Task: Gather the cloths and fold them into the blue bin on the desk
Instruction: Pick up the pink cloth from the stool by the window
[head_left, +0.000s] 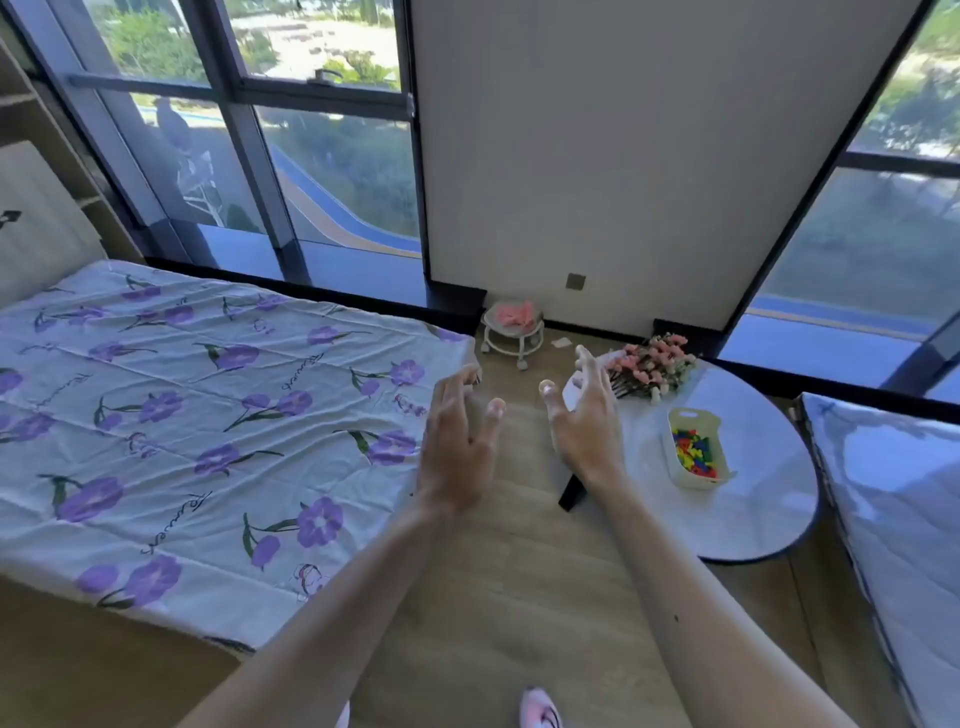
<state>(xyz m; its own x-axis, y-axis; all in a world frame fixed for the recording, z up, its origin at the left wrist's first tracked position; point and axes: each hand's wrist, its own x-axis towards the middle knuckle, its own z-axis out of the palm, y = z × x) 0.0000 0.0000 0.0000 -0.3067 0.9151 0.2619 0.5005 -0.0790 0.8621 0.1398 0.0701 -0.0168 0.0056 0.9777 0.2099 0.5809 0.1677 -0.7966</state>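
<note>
Both my arms reach forward over the wooden floor between a bed and a round table. My left hand (460, 441) hangs in the air with its fingers spread and relaxed, holding nothing. My right hand (584, 415) is also held up with loose, spread fingers and is empty. A pink cloth (511, 313) lies bunched on a small white wheeled stool (511, 338) against the far wall, beyond both hands. No blue bin or desk is in view.
A bed with a purple-flowered sheet (208, 415) fills the left. A round white table (753, 467) on the right carries a pink flower bouquet (652, 364) and a white basket of coloured blocks (693, 449). A second bed (893, 493) stands at far right. Windows line the back.
</note>
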